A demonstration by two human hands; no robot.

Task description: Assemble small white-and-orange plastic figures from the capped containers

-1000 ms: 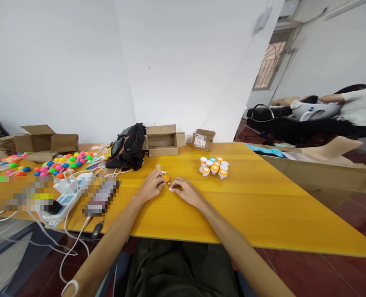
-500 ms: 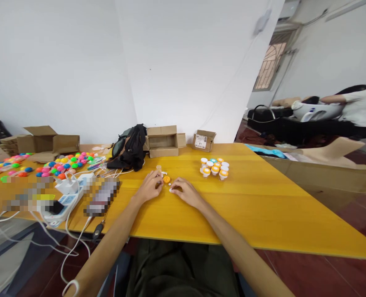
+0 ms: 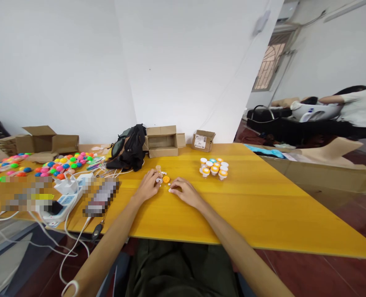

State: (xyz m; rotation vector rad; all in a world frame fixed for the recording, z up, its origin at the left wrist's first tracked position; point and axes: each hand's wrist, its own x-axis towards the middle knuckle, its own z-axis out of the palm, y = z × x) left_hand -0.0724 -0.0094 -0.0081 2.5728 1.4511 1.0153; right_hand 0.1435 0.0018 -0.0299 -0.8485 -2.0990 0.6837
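Note:
My left hand (image 3: 148,186) rests on the table with bent fingers closed at a small whitish round part (image 3: 159,180). Just right of that part lies an orange round cap (image 3: 166,180). In the fingertips of my right hand (image 3: 185,192) is a small white piece (image 3: 170,190), too small to name. Another tiny white bit (image 3: 169,184) sits between the cap and those fingertips. Beyond my left fingers stands a small beige, see-through part (image 3: 158,168), with a little white part (image 3: 164,173) beside it.
Several small capped containers (image 3: 214,169) stand grouped to the right. Cardboard boxes (image 3: 162,142) and a black bag (image 3: 128,148) line the wall. At left are colourful balls (image 3: 59,166), a power strip (image 3: 69,200) with cables, and a phone (image 3: 101,199). Another person (image 3: 362,107) is far right.
My left fingers have shifted slightly left, and the whitish round part now shows at their tips. My right hand has barely moved.

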